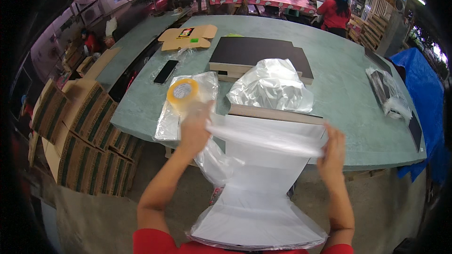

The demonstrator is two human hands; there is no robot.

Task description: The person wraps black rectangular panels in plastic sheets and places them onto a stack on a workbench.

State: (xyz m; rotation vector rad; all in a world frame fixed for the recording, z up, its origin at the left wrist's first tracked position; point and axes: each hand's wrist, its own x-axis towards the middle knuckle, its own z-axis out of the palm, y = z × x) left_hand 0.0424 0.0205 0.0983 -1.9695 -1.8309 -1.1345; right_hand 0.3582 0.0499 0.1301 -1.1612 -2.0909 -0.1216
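Between my hands a clear plastic bag (268, 141), partly blurred, stretches across a flat white piece (263, 178). That piece reaches from the table's near edge down toward my body, its lower end covered by clear plastic. My left hand (195, 129), smeared a little by motion, is closed on the bag's left edge. The right hand (332, 146) pinches its right edge. Just beyond lies a dark-topped board (282, 114) with a pale edge, under a crumpled silvery plastic wrap (270, 87). Next to my left hand, a roll of clear yellowish tape (182, 91) rests on flat plastic bags (165, 121).
Dark flat panels (256, 52) are stacked on the green table (343, 89). A phone (166, 72) and flattened cardboard (188, 37) lie to the left, wrapped pieces (388, 94) to the right. Folded cartons (84, 141) stand at left. A person in red (335, 11) is beyond the table.
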